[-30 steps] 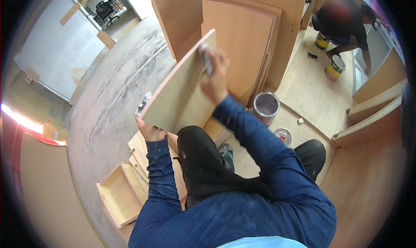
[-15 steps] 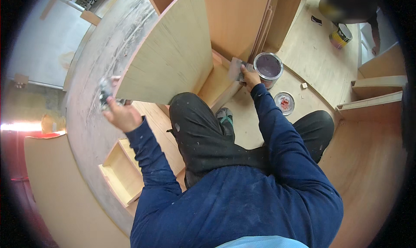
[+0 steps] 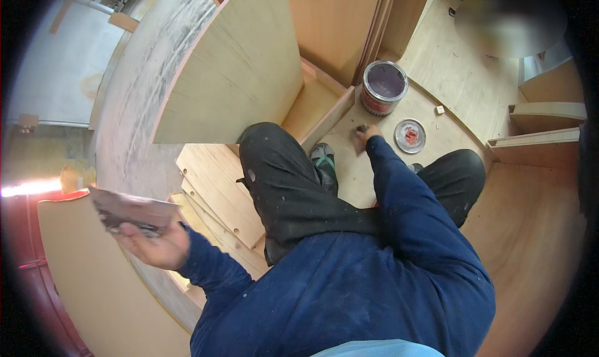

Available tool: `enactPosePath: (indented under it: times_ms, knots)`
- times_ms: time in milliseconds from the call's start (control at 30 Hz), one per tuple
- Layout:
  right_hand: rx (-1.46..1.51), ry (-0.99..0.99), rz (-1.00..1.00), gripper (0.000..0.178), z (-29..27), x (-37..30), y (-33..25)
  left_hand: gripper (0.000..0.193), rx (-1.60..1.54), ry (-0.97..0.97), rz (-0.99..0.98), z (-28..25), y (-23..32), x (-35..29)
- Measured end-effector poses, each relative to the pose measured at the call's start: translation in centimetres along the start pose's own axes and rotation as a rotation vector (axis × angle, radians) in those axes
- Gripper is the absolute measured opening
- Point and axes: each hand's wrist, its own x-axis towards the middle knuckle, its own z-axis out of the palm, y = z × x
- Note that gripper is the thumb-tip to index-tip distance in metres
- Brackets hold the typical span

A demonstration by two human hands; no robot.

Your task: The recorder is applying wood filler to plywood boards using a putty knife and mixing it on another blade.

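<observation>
My left hand (image 3: 156, 248), held out at the lower left, grips a wide putty knife (image 3: 134, 208) whose flat blade is smeared with pinkish-grey putty. Between my knees and the can, my right hand (image 3: 373, 132) is closed on a smaller putty knife (image 3: 359, 142), its blade pointing down toward the board. A metal can (image 3: 378, 106) with greyish-purple filler inside stands just beyond that hand. Beside it lies a round lid (image 3: 400, 144) with reddish paste on it. A curved-edge wooden panel (image 3: 237, 76) stands upright ahead of my left knee.
An open wooden box (image 3: 337, 115) adjoins the panel. Flat boards with holes (image 3: 218, 182) lie left of my leg. A small wood block (image 3: 440, 110) rests past the lid. Cabinet parts (image 3: 543, 148) stand at right. Another person (image 3: 508, 20), blurred, is at the far right.
My left hand has dropped down and back from the panel's left edge, turning its blade flat. My right hand has come nearer, away from the box. The other person has shifted forward.
</observation>
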Motion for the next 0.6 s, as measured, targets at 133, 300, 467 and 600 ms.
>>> enactPosePath:
  times_ms: [133,300,467,600]
  knots:
    - [0.323,0.041,0.068,0.041,-4.8,0.0,2.3,0.050,0.202,-0.426,-0.327,2.9,-1.9,-6.9]
    - [0.787,-0.095,-0.337,0.022,-13.4,-6.8,-16.9,0.029,0.168,-0.476,-0.425,8.9,-1.6,-9.0]
    - [0.289,0.253,-1.088,0.051,-23.8,-17.7,-27.6,0.030,0.177,-0.457,-0.295,10.7,-1.9,-9.2]
    - [0.068,0.378,-1.202,0.067,-25.3,-21.0,-29.5,0.029,0.220,-0.432,-0.217,11.5,-1.8,-9.1]
